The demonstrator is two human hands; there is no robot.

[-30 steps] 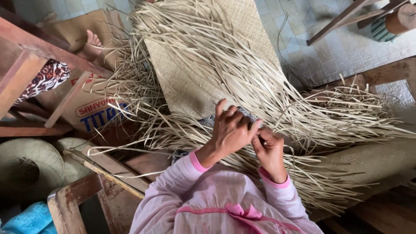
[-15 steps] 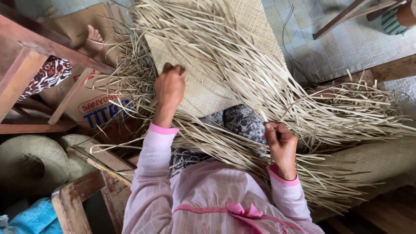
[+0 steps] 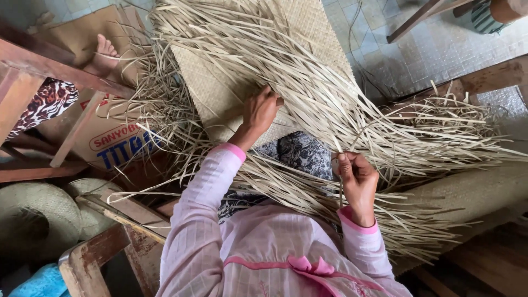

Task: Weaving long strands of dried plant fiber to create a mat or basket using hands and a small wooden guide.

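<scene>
Head view shows us midway: the mat's (image 3: 220, 82) far part is woven, our left hand (image 3: 261, 113) pinches a strand on it, our right hand (image 3: 357, 184) grips near loose strands (image 3: 341, 110).

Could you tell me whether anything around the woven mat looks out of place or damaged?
Nothing stands out. The woven mat looks whole; loose straw strips fan from its edge, unwoven. The left hand rests on the weave; the right hand pinches one strip.

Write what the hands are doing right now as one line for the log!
left hand: pressing on woven mat | right hand: pinching one straw strip | loose strips: spread across lap
</scene>
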